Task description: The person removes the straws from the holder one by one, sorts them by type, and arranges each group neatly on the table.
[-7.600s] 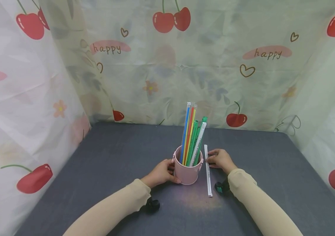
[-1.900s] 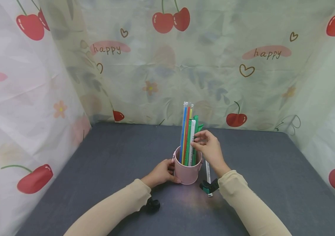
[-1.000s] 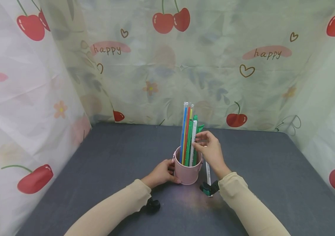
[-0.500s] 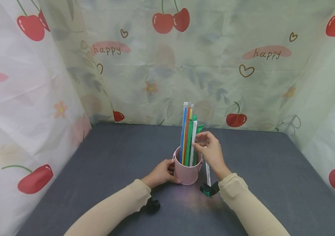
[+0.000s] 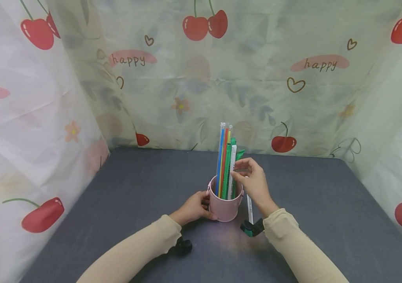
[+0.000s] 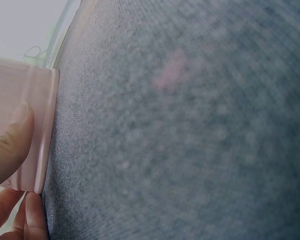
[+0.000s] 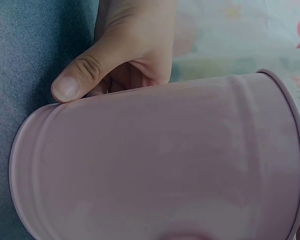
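Note:
A pink metal pail [image 5: 223, 211] stands upright on the dark table, full of long thin wrapped sticks like drinking straws. My left hand [image 5: 194, 206] grips its left side low down, thumb on the front. In the left wrist view that thumb [image 6: 12, 145] presses the pail wall. My right hand [image 5: 254, 180], above the rim, pinches a white wrapped straw [image 5: 234, 155] between thumb and fingers. Green-wrapped straws [image 5: 227, 157] stand around it, partly hidden by the hand. Blue, red and yellow straws [image 5: 220, 157] in clear film rise at the left.
Another white wrapped straw [image 5: 250, 208] lies on the table [image 5: 144, 177] right of the pail, partly beneath my right wrist. Black wrist cameras [image 5: 252, 228] hang under both wrists. A cherry-print curtain [image 5: 201, 78] closes off the back and sides.
My right hand has moved from the straw lying on the table to the white one in the pail, which now stands more upright. During the last second almost nothing moves.

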`<state>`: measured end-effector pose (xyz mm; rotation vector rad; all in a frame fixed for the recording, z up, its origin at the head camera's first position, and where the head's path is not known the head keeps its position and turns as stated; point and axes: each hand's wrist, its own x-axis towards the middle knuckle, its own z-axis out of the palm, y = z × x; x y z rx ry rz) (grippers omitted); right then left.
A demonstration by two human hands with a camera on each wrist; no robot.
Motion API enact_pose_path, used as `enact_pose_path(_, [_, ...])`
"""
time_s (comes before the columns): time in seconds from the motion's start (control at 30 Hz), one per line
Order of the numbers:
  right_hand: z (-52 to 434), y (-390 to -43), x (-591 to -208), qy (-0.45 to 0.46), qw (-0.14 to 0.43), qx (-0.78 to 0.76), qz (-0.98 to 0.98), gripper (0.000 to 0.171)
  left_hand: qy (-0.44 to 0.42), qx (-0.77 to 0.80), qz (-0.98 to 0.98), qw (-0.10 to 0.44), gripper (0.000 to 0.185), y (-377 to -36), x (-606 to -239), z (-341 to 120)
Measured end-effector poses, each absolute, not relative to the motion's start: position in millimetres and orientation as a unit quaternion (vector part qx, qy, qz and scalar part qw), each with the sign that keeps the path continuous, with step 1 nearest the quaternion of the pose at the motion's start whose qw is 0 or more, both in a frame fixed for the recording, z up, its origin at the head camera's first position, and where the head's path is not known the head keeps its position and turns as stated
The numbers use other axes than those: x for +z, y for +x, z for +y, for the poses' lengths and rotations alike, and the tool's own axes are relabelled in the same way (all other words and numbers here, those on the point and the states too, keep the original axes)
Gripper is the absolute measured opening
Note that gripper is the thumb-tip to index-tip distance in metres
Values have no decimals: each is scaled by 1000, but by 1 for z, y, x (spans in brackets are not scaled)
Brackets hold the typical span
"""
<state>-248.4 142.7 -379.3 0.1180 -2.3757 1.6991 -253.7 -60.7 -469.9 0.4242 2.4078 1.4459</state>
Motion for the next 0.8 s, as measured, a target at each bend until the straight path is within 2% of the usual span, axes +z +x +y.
enact_pose_path(0.8, [147,-247,-376,39,117,606,-786,30,142,504,838,154,71,-254,-471,-61])
